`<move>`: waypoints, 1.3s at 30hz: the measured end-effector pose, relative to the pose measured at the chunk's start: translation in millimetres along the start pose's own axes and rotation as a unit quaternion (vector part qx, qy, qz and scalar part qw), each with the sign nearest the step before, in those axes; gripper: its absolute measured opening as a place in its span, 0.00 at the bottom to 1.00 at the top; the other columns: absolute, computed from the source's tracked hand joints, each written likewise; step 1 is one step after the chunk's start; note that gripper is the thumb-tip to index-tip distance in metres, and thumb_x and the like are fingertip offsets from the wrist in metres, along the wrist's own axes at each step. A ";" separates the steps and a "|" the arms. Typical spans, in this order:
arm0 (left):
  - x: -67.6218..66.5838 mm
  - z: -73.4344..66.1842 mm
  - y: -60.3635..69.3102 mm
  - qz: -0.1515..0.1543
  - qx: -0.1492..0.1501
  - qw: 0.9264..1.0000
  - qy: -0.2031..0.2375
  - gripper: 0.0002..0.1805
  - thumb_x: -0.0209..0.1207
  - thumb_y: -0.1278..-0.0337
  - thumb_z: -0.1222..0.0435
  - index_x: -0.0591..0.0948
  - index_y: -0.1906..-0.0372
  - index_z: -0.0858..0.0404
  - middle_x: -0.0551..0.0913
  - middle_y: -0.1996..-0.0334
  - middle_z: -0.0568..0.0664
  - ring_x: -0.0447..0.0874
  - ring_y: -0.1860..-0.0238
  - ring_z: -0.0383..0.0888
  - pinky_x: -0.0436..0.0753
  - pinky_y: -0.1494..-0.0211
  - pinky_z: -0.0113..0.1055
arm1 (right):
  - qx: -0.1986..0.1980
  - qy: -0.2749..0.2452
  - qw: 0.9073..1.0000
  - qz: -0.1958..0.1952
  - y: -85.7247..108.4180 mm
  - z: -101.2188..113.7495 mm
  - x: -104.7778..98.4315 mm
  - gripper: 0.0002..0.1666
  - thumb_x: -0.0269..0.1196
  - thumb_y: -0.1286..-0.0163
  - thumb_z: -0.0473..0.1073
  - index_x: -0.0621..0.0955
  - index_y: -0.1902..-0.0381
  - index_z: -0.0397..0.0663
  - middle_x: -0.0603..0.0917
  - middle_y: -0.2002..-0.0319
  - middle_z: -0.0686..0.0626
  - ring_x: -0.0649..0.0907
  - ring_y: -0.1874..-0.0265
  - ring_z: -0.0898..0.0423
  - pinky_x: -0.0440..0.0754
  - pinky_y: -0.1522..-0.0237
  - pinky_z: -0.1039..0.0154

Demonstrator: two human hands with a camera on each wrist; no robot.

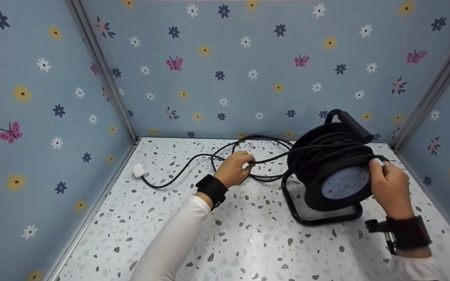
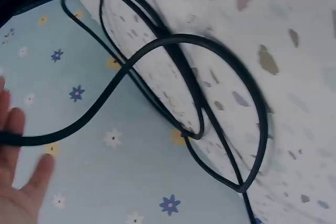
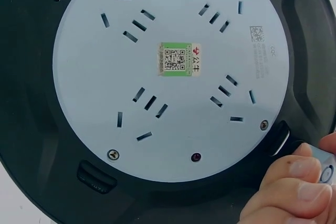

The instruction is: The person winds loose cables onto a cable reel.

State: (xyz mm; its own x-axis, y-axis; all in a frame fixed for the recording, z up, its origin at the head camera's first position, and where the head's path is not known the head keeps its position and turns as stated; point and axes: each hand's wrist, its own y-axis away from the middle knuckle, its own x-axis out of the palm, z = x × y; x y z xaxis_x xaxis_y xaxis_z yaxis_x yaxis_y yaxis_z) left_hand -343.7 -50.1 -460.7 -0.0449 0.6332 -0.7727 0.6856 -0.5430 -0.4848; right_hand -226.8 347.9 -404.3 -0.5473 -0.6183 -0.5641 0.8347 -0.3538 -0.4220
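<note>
A black extension cord reel (image 1: 328,168) stands on the right of the table, wound with black cable. My right hand (image 1: 391,187) grips the small pale crank knob (image 3: 326,167) near the rim of the reel's side. The slotted light-blue disc (image 3: 173,103) there bears a QR label. Left of the reel, my left hand (image 1: 234,168) has its fingers bent round the loose cable (image 2: 194,40), its thumb apart from them. Only part of that hand shows in the left wrist view. Loops of cable lie beyond it, and a white plug (image 1: 138,170) ends the cable at the left.
The speckled white table (image 1: 225,242) is enclosed by blue flowered panels (image 1: 229,78) at the back and both sides, with metal strips at the corners. The reel's black tubular stand (image 1: 318,222) rests on the table, and its carrying handle (image 1: 354,127) points up near the back panel.
</note>
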 end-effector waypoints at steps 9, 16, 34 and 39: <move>-21.4 8.7 3.0 -0.215 0.069 0.974 -0.023 0.12 0.60 0.45 0.83 0.84 0.60 0.68 0.80 0.57 0.59 0.84 0.60 0.52 0.86 0.55 0.41 | -0.003 0.005 1.000 0.007 -0.2 -2.1 0.3 0.30 0.53 0.14 0.53 0.70 0.78 0.47 0.67 0.82 0.54 0.68 0.79 0.57 0.64 0.74 0.62; -95.4 0.8 -2.5 -0.305 0.081 0.939 -0.135 0.15 0.63 0.51 0.81 0.84 0.56 0.71 0.84 0.57 0.63 0.86 0.57 0.58 0.90 0.51 0.45 | -0.009 0.011 1.000 0.014 0.6 -0.1 -1.4 0.29 0.53 0.14 0.53 0.70 0.78 0.46 0.66 0.81 0.52 0.68 0.78 0.57 0.64 0.73 0.62; -87.5 47.0 40.4 -0.213 -0.175 0.942 0.190 0.46 0.40 0.49 0.12 0.66 0.82 0.51 0.65 0.87 0.43 0.62 0.84 0.41 0.65 0.73 0.32 | -0.006 0.009 1.000 0.004 0.1 -3.4 -1.7 0.30 0.53 0.14 0.52 0.68 0.79 0.46 0.65 0.81 0.53 0.66 0.80 0.57 0.63 0.74 0.62; -101.9 60.2 64.3 -0.104 -0.152 0.971 -0.152 0.37 0.51 0.18 0.38 0.67 0.85 0.55 0.62 0.89 0.44 0.58 0.86 0.42 0.62 0.77 0.38 | 0.002 0.011 1.000 0.009 -1.1 -7.4 -4.6 0.30 0.51 0.13 0.54 0.68 0.78 0.46 0.65 0.81 0.52 0.65 0.81 0.56 0.63 0.74 0.61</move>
State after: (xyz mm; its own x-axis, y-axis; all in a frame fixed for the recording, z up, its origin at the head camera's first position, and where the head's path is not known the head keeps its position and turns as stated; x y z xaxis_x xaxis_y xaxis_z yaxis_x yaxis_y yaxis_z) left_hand -338.8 -182.8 -437.8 -0.3860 0.4953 -0.7783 0.8192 -0.2038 -0.5360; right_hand -225.7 356.4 -406.5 -0.5328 -0.6089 -0.5877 0.8450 -0.3449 -0.4088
